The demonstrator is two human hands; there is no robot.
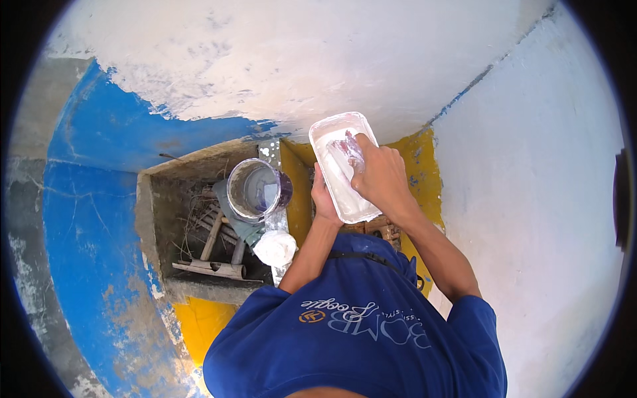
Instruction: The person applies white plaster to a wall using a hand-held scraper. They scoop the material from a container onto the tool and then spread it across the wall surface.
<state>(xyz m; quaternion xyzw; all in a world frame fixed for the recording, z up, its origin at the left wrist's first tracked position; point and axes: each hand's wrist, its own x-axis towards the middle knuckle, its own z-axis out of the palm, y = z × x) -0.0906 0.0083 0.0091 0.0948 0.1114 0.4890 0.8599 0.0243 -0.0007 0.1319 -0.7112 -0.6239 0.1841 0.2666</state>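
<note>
My left hand (324,199) is closed on the side of a white oblong tray (355,207) smeared with white paint or paste, holding it up in front of me. Over the tray, my right hand (383,171) grips a flat tool (342,151) coated in white and purplish smears, its end resting inside the tray. A dark bucket (282,196) with greyish liquid and a container lies to the left of the tray. Below that bucket is a round white-coated tub or lid (274,247), whose exact form I cannot make out.
A concrete basin (154,212) holds sticks, bamboo pieces and dry debris, with a grey-green cloth (249,230) beside the bucket on a paint-spotted plank (269,150). White wall (524,219) surrounds the right and top, blue wall (99,219) the left, with yellow lower patches.
</note>
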